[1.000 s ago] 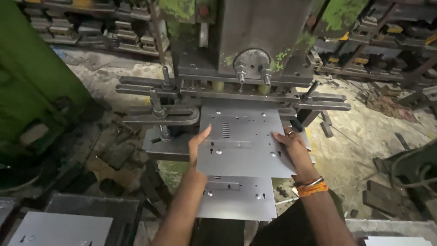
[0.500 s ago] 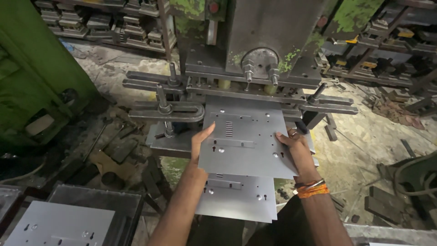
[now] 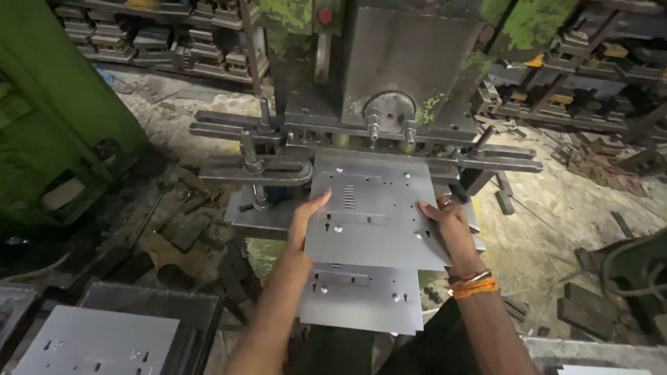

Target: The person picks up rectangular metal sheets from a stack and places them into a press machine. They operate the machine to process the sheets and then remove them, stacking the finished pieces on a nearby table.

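Both hands hold a flat grey metal sheet (image 3: 379,212) by its side edges: the left hand (image 3: 306,222) is closed on the left edge with the thumb lying on top, and the right hand (image 3: 445,222) is closed on the right edge near the front corner, fingers curled under. The sheet lies at the mouth of the press (image 3: 379,90), its far edge tucked in under the clamp bars (image 3: 486,161) and its near part overhanging a second punched sheet (image 3: 361,295) that rests below, closer to the person. To do this step well, I would judge that the sheet should be kept level and square to the press, both hands pressing evenly so neither corner swings, and the fingers kept on the outer edges, well away from the tooling. The sheet is nearly square, its slightly longer axis running from the person toward the press; the slotted vent pattern (image 3: 349,196) sits toward the far left, and the small punched holes are scattered toward the near edge. A stack of similar sheets (image 3: 97,340) lies low at the left.
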